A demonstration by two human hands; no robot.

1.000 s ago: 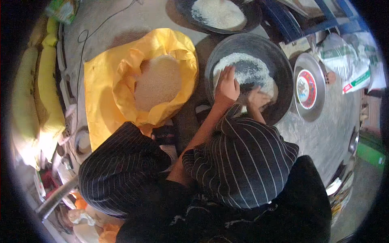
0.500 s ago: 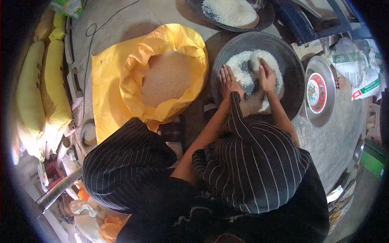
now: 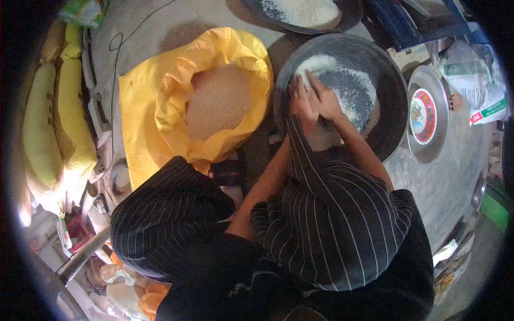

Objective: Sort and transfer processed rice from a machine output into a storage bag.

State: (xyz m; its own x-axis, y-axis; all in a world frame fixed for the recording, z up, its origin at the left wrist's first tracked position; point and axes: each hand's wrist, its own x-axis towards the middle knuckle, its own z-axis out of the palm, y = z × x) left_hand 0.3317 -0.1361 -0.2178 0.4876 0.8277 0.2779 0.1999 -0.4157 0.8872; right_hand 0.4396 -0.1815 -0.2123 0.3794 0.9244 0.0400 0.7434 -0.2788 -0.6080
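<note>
Both hands in the dark round pan [image 3: 385,112]

My left hand [image 3: 301,101] and right hand [image 3: 325,99] lay side by side, fingers spread flat on white grain [image 3: 350,91] inside the pan; left of the pan stood an open yellow sack [image 3: 160,101], beyond it another pan [image 3: 348,18].

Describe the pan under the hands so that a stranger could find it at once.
Start from the big yellow sack of grain, open on the floor. Just to its right lies a wide, round, dark pan, with both the left hand and the right hand inside it. Its white grain is spread thin, while the other pan above holds a full heap.
</note>
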